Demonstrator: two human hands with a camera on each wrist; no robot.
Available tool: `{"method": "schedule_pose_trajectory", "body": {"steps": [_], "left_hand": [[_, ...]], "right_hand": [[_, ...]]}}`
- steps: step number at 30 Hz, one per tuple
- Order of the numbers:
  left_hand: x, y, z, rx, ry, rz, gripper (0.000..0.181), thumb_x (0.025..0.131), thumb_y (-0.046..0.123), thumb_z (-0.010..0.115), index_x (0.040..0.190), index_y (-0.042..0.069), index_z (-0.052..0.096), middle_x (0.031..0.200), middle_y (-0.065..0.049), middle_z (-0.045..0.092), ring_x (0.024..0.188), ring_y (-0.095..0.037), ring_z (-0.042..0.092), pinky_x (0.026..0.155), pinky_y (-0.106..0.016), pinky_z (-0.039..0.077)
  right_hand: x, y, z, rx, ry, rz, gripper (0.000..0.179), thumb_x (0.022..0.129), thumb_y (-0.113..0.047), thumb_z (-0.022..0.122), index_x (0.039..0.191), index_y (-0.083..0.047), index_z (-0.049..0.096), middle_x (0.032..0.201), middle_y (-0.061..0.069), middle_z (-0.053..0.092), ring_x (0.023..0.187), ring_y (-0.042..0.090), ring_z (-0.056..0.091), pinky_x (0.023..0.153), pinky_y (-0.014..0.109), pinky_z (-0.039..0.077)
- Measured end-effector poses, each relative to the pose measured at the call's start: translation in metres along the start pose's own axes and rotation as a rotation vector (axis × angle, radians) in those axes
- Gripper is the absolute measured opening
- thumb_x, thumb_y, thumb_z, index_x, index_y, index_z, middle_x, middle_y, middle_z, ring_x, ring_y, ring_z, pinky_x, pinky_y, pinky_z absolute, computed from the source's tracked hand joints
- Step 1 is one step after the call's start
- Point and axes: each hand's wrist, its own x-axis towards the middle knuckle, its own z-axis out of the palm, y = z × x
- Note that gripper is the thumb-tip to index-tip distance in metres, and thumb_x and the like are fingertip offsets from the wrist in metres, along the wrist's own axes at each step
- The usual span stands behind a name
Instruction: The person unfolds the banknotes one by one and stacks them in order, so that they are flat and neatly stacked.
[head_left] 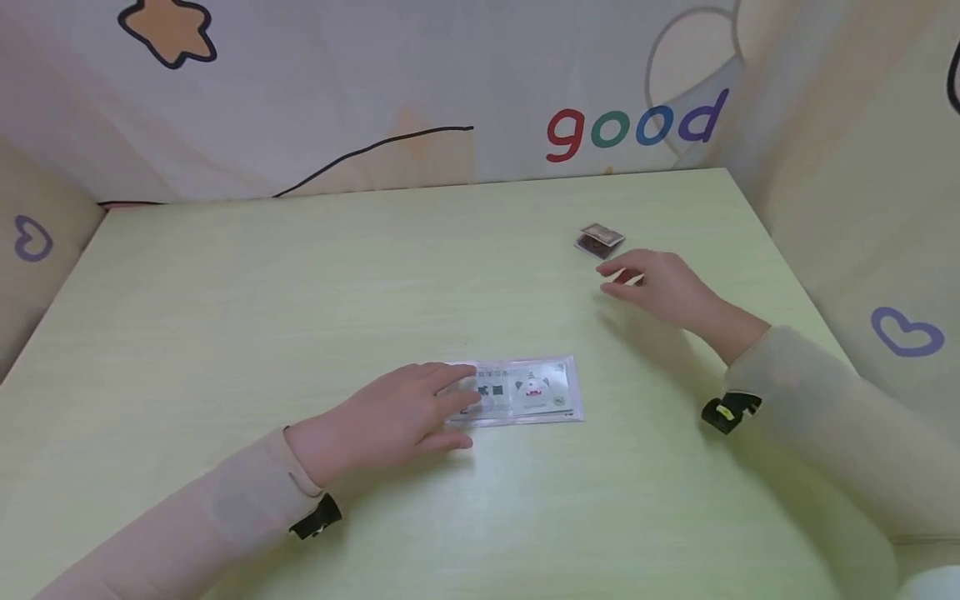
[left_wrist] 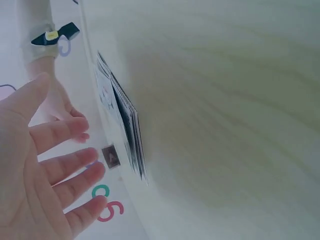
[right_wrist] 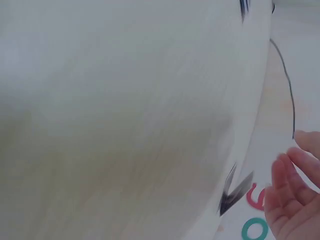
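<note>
Fingers spread, my left hand (head_left: 393, 417) hovers over the left end of a clear plastic sleeve of printed notes (head_left: 536, 392) in the head view. From the left wrist, the sleeve (left_wrist: 120, 120) appears edge-on as several thin layers, just beyond the fingertips. My right hand (head_left: 667, 287), its fingers loosely bent with nothing between them, is above the table close to a small folded card (head_left: 602, 236). That card stands partly unfolded, dark inside; in the right wrist view the card (right_wrist: 234, 195) makes a V shape beside the right hand (right_wrist: 295, 195).
The pale green table (head_left: 300, 292) runs back to a printed curtain (head_left: 360, 92) with a star and the word "good". Cloth side walls with purple hearts border it left and right. A white rounded object (head_left: 933, 583) shows at the bottom right corner.
</note>
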Motion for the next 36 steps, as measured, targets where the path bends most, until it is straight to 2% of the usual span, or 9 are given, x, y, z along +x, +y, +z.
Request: {"method": "schedule_pose_trajectory", "body": {"steps": [3,6,16,22,29,36], "left_hand": [[-0.001,0.000,-0.001,-0.009,0.019,0.008,0.050,0.093,0.046,0.051,0.127,0.010,0.055,0.136,-0.012,0.047,0.123,-0.026,0.045,0.102,-0.039,0.037],[-0.003,0.000,-0.001,-0.017,0.025,0.010,0.051,0.093,0.047,0.050,0.129,0.011,0.055,0.138,-0.012,0.045,0.125,-0.025,0.044,0.103,-0.039,0.035],[-0.009,-0.002,0.002,-0.015,0.067,0.024,0.049,0.093,0.046,0.050,0.128,0.011,0.056,0.139,-0.011,0.044,0.125,-0.025,0.044,0.103,-0.038,0.035],[-0.010,-0.003,0.001,0.009,0.091,0.045,0.046,0.093,0.044,0.053,0.124,0.011,0.058,0.136,-0.011,0.047,0.123,-0.024,0.045,0.100,-0.038,0.037],[-0.010,-0.003,-0.003,0.106,0.093,0.052,0.042,0.092,0.044,0.055,0.120,0.013,0.059,0.133,-0.009,0.050,0.123,-0.022,0.045,0.097,-0.038,0.039],[-0.002,0.000,-0.002,0.210,0.143,0.108,0.044,0.090,0.048,0.055,0.118,0.015,0.061,0.129,-0.007,0.052,0.118,-0.022,0.048,0.094,-0.035,0.041]], "right_hand": [[0.010,0.005,-0.006,0.034,0.080,0.072,0.035,0.090,-0.017,0.063,0.121,-0.001,0.059,0.120,0.018,0.056,0.102,0.032,0.054,0.081,0.042,0.048],[0.020,0.010,-0.009,0.034,0.115,0.116,0.038,0.090,-0.019,0.063,0.123,-0.002,0.058,0.122,0.019,0.052,0.101,0.033,0.051,0.077,0.040,0.046],[0.048,0.023,-0.005,0.018,0.114,0.171,0.043,0.089,-0.019,0.064,0.125,0.002,0.055,0.117,0.021,0.049,0.098,0.035,0.046,0.081,0.042,0.041],[0.059,0.025,-0.004,-0.037,0.086,0.210,0.042,0.089,-0.017,0.064,0.125,0.001,0.055,0.114,0.022,0.048,0.097,0.035,0.045,0.082,0.045,0.041],[0.070,0.020,-0.002,-0.102,0.085,0.222,0.032,0.093,-0.017,0.056,0.120,0.000,0.059,0.113,0.021,0.051,0.099,0.035,0.043,0.087,0.049,0.039],[0.062,0.021,-0.004,-0.096,0.164,0.212,0.030,0.095,-0.018,0.051,0.116,0.002,0.061,0.111,0.021,0.053,0.098,0.036,0.046,0.085,0.050,0.040]]}}
